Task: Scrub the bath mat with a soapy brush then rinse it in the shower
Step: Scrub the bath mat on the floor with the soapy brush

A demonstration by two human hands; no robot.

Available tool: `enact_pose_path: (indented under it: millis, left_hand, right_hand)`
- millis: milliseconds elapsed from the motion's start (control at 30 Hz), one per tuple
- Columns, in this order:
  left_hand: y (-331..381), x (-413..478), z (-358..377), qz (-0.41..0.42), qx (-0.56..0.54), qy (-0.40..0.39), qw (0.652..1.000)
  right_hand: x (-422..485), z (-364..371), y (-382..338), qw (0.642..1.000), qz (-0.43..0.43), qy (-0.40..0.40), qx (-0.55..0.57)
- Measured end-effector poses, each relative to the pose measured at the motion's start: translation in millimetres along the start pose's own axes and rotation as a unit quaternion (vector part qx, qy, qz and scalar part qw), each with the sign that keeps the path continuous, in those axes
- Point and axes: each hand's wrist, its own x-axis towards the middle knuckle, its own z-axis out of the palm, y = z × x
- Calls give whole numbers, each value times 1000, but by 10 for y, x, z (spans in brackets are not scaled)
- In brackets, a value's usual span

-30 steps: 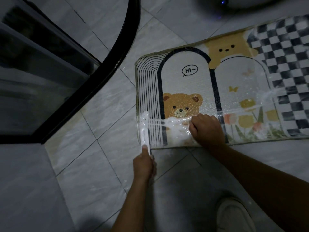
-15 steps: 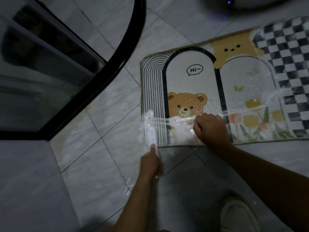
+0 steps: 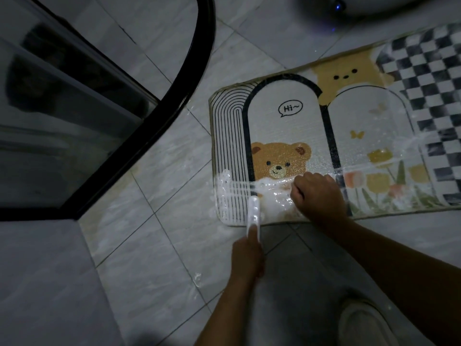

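The bath mat [image 3: 282, 126], printed with bears, arches and a checkerboard, lies flat on the tiled floor. White foam covers its near left strip. My left hand [image 3: 247, 255] grips the handle of a white brush [image 3: 254, 213], whose head rests on the striped corner of the mat near its front edge. My right hand [image 3: 316, 193] is closed into a fist and presses down on the foamy mat just right of the brush, below the brown bear.
The curved black frame of the glass shower enclosure [image 3: 174, 106] stands to the left. A raised tiled step [image 3: 45, 283] fills the lower left. My white slipper [image 3: 361, 323] is at the bottom right. Wet suds spot the floor tiles.
The brush has slid right along the mat's near edge, from the outer left border onto the black stripes. My right hand has stayed pressed on the mat.
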Motion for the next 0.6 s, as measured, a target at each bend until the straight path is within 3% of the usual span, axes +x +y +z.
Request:
enact_pose_path:
  millis: [67,233,300,433,600]
  left_hand:
    - [-7,128,-214,5,9,43,999]
    - [148,376,-482,-30,-126,74,989]
    - [186,292,-291,-13,-112,47,992]
    - [158,38,-7,71,45,3,996]
    - [246,349,-392,7,-45,58,997]
  right_hand:
    - [12,0,-8,1000,-3,8,7]
    - [13,19,-16,1000,-8,20,8]
    - [21,28,1,1000,-8,27,4]
    - [24,37,2,1000,-2,16,5]
    - [23,25,10,1000,-7,16,7]
